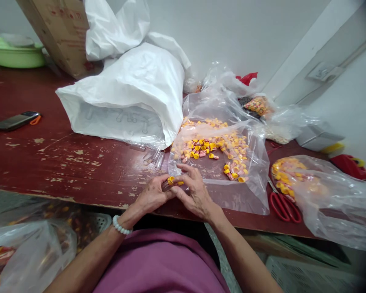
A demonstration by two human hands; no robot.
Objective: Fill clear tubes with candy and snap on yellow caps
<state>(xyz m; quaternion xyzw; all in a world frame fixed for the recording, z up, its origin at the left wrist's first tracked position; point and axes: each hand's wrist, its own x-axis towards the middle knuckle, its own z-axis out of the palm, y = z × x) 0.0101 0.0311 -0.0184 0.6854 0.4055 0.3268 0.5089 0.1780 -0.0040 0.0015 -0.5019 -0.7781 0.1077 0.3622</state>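
My left hand (154, 194), with a white bead bracelet (121, 226) at its wrist, is closed on a small tube (166, 186) with a yellow end. Close against it, my right hand (197, 195) pinches a small yellow cap (179, 183) between thumb and fingers. The fingers partly cover both pieces. Just beyond my hands, a clear plastic bag (228, 191) lies open, with many yellow-capped pieces (201, 147) with red-and-white patterned stems in it. Loose clear tubes (155, 158) spill from the mouth of a white sack (140, 77) onto the red table (88, 171).
Red-handled scissors (284, 206) lie on the right beside another bag (332, 203) of yellow pieces. At the left are a phone (16, 121), a green basin (15, 55) and a cardboard box (59, 36). Below the table edge sits a filled bag (33, 248).
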